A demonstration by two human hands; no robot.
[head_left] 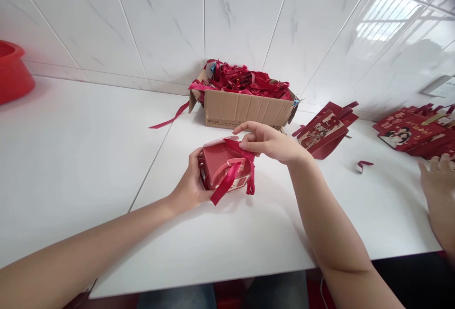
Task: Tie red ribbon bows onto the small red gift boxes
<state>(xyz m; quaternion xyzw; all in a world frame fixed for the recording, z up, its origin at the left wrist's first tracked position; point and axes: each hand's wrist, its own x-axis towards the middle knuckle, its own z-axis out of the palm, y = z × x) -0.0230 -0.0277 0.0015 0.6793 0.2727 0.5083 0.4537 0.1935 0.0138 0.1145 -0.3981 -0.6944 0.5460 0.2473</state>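
A small red gift box (pixel 221 167) is held just above the white table (pixel 81 157), near its middle. My left hand (pixel 192 181) grips the box from its left side, fingers wrapped round it. My right hand (pixel 270 143) is at the box's top right and pinches a dark red ribbon (pixel 231 176) that runs over the box and hangs down its front. The far side of the box is hidden.
A cardboard box (pixel 245 107) full of red ribbons stands against the tiled wall, one ribbon (pixel 167 120) trailing out left. Flat red gift boxes lie at the right (pixel 325 131) and far right (pixel 412 131). Another person's hand (pixel 439 190) rests at the right edge. A red basin (pixel 12 74) sits far left.
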